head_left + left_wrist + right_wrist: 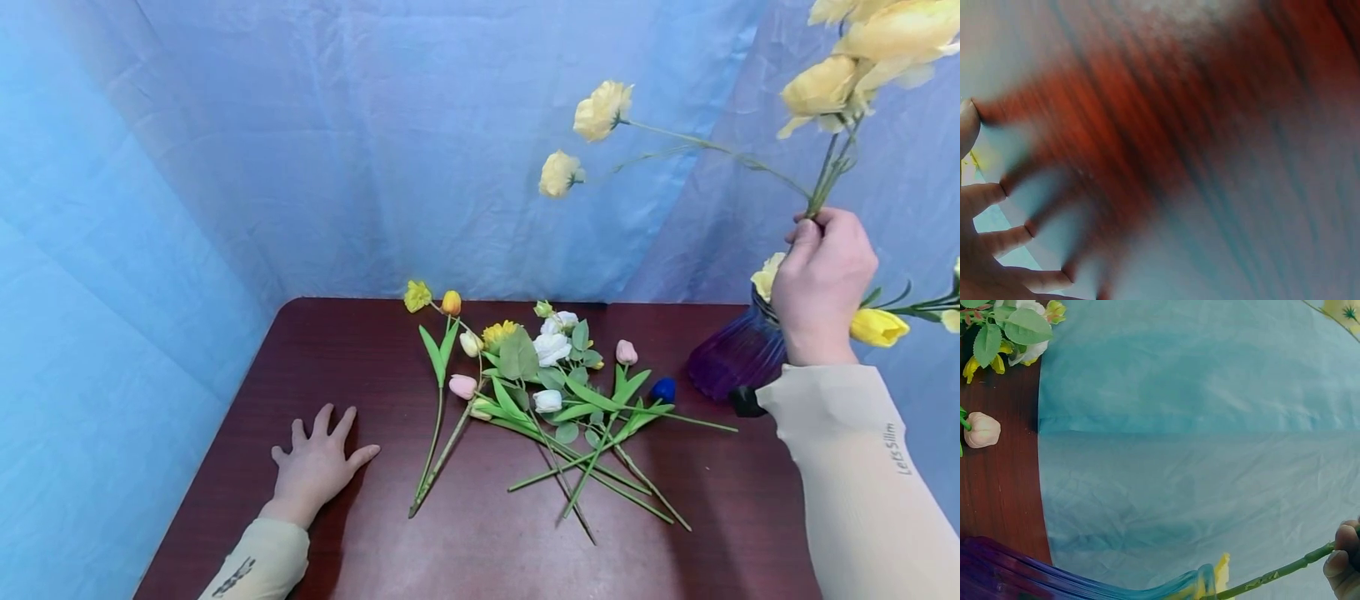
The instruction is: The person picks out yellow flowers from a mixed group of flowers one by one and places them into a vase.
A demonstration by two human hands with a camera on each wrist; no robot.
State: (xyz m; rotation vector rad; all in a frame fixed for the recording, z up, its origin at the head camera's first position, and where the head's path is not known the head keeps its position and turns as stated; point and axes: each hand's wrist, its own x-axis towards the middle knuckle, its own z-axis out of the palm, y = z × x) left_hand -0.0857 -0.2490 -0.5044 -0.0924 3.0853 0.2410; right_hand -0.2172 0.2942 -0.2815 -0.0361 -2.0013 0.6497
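Observation:
My right hand (828, 275) grips the green stem (1279, 574) of a branching artificial flower with pale yellow blooms (821, 87), raised above the vase. In the right wrist view, that stem runs down from the fingertips to the mouth of the ribbed purple-blue vase (1085, 581). A yellow tulip (877, 327) and a pale yellow bloom (767, 277) show around the vase's neck, which is partly hidden behind the hand. On the left part of the table, my left hand (315, 462) rests palm down with its fingers spread, holding nothing.
Loose artificial flowers lie across the middle of the dark red table (450, 550): a white rose (552, 348), a pink tulip (462, 386), an orange tulip (451, 302), a blue tulip (663, 389) and others with crossing stems. Blue cloth (375, 150) hangs behind and at the left.

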